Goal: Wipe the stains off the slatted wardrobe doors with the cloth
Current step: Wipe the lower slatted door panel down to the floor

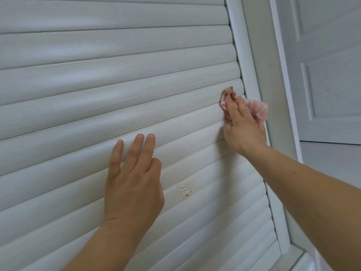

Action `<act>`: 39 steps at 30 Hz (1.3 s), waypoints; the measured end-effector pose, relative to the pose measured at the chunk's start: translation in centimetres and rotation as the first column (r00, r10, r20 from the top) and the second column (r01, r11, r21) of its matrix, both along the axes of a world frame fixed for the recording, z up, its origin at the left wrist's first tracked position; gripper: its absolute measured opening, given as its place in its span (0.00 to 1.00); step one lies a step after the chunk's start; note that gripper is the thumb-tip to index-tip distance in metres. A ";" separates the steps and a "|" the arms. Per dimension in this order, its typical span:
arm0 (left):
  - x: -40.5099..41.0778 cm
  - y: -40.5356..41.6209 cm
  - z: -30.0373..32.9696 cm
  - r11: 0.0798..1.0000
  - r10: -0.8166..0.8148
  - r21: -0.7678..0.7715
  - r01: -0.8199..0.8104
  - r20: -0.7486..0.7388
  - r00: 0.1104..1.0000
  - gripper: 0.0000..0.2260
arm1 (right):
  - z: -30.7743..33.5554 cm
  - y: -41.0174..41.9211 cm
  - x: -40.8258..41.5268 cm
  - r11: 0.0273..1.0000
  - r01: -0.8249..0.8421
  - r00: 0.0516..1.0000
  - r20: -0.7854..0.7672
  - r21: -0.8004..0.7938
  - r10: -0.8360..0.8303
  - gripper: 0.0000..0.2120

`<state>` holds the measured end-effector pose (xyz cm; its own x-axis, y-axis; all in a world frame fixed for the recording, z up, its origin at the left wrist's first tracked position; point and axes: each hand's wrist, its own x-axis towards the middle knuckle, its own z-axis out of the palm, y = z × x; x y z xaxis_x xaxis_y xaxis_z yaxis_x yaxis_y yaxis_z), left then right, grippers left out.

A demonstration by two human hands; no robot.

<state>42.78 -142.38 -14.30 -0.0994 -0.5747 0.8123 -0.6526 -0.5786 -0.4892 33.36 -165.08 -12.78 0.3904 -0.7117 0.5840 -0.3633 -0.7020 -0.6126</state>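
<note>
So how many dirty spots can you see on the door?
1. A patch of small brown stains sits on a lower slat, just right of the left hand. The cloth under the right hand may hide more.

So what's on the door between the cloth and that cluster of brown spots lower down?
In the head view, only bare white slats lie between the cloth and the brown spots; no other marks show there.

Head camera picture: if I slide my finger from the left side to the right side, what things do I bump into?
Left hand flat on the slats → brown stain → right hand → pink cloth → white door frame → panelled door.
</note>
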 end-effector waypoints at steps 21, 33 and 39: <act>-1.3 2.6 -3.5 0.989 0.081 0.130 -0.072 -0.065 0.995 0.11 | -8.5 9.5 0.8 0.970 -0.207 0.978 -0.003 -0.131 0.208 0.30; -1.0 5.1 -4.8 0.986 0.108 0.134 -0.097 -0.082 0.991 0.10 | -8.4 10.8 1.7 0.977 -0.208 0.976 0.070 0.051 0.204 0.30; -0.5 6.7 -5.2 0.988 0.114 0.114 -0.103 -0.094 0.989 0.12 | -12.1 16.4 3.6 0.937 -0.207 0.975 0.020 -0.282 0.221 0.31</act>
